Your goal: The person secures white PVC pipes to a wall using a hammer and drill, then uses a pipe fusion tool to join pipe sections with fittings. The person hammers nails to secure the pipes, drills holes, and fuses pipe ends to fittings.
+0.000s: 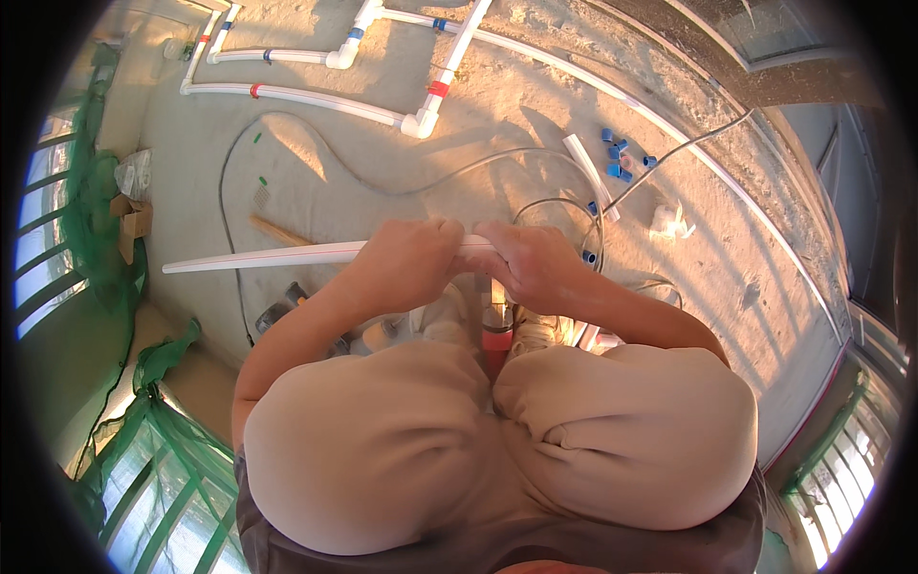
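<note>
Squatting, I hold a long white plastic pipe [277, 256] across in front of my knees, its free end reaching out to the left. My left hand [416, 253] is closed round it near its right end. Close beside it, my right hand [529, 258] is closed too, fingers wrapped over the end of the pipe. Whether a fitting sits inside that grip is hidden. Below my hands, between my shoes, stands a tool with a red body [497, 342], mostly covered by my legs.
White pipework with red and blue bands [325, 103] lies on the dusty concrete ahead. Blue fittings [617, 153] and a short pipe piece [585, 165] lie at right. A cable [421, 189] loops over the floor. Cardboard [136, 218] and green netting [158, 368] are at left.
</note>
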`<state>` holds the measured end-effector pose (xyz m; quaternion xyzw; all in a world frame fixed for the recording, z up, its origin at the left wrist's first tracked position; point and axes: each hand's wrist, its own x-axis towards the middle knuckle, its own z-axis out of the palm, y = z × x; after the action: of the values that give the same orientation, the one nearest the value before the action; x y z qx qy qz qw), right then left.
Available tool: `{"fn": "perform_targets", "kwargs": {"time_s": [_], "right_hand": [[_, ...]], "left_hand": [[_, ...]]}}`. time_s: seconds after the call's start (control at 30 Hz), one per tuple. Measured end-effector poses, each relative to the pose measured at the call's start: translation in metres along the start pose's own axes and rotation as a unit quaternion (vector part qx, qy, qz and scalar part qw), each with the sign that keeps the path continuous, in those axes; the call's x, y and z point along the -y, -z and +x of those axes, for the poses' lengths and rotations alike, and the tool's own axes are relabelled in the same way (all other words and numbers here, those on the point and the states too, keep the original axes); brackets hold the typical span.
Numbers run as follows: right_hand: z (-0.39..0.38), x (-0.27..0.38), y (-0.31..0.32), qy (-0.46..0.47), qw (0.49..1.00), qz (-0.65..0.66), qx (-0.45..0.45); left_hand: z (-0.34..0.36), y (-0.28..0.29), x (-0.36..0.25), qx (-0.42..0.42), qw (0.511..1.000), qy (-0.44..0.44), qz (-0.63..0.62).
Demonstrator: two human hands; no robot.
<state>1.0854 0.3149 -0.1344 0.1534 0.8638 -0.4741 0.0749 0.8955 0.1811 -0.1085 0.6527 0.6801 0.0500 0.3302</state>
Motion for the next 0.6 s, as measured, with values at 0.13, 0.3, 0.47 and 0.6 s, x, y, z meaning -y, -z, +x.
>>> {"fn": "perform_targets", "kwargs": {"time_s": [0.13,0.3,0.47,0.6], "right_hand": [[0.006,-0.005,0.004,-0.135,0.964,0.220,0.055],[0.012,-0.026,0.015,-0.348,0.769,0.522,0.122],[0.000,-0.022,0.007,-0.107,0.936,0.336,-0.009],[-0.004,-0.019,-0.002,-0.137,0.947,0.282,0.068]], "left_hand": [[0.002,-0.005,-0.005,-0.019,1.000,-0.019,0.003],[-0.003,-0.012,-0.005,-0.037,0.998,-0.030,0.041],[-0.004,-0.010,-0.001,-0.021,0.998,0.001,0.056],[0.000,-0.016,-0.005,-0.026,0.999,-0.019,0.042]]}}
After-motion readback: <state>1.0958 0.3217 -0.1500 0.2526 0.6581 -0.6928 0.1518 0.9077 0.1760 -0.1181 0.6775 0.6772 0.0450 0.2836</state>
